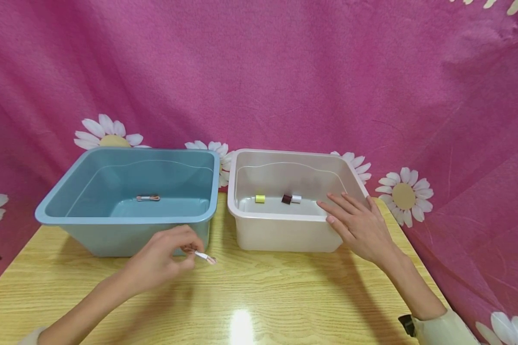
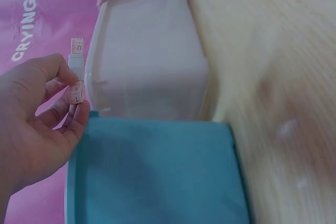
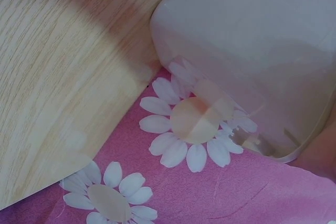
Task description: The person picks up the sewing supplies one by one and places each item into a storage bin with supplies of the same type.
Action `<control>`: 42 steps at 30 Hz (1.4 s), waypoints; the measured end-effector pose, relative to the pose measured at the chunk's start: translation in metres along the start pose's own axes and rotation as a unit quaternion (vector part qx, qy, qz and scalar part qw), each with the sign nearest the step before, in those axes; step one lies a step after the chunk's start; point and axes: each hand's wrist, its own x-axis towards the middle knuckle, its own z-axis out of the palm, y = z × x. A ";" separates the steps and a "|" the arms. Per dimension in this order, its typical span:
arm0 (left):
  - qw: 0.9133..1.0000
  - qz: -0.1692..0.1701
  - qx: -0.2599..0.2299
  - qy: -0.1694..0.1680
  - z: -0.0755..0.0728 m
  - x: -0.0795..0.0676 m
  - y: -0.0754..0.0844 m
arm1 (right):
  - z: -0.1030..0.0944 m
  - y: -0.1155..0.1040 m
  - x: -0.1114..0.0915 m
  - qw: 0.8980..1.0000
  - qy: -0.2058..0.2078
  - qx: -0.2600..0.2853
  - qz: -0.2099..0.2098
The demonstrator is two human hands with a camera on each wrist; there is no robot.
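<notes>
My left hand (image 1: 166, 256) pinches a small folded tape measure (image 2: 76, 64) between thumb and fingers, in front of the blue bin (image 1: 125, 220). Number marks show on the tape in the left wrist view. Another folded bundle, likely a tape measure (image 1: 148, 198), lies on the blue bin's floor. My right hand (image 1: 360, 227) rests with spread, extended fingers over the near right corner of the pale bin (image 1: 280, 235). Inside that bin lie a yellow spool (image 1: 260, 199), a dark brown piece (image 1: 287, 199) and a white spool (image 1: 297, 199). Only a sliver of the right hand shows in the right wrist view.
Both bins stand side by side on a wood-grain table (image 1: 280, 297), a narrow gap between them. Behind hangs a pink cloth (image 1: 259, 76) with white daisies, which also drops past the table's right edge.
</notes>
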 end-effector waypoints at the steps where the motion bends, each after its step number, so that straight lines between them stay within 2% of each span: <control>1: 1.000 -0.003 0.005 0.001 -0.003 0.000 0.001 | 0.000 0.000 0.000 1.000 0.000 0.000 0.000; 14: 0.997 -0.017 0.063 0.040 -0.036 -0.004 0.005 | 0.000 0.000 0.000 1.000 -0.004 0.006 -0.001; 23: 0.995 -0.017 0.067 0.078 -0.053 -0.004 0.004 | 0.000 0.001 0.000 1.000 -0.015 0.007 0.005; 42: 0.987 -0.059 0.091 0.121 -0.063 -0.002 -0.001 | 0.000 0.000 0.000 1.000 -0.021 0.005 0.005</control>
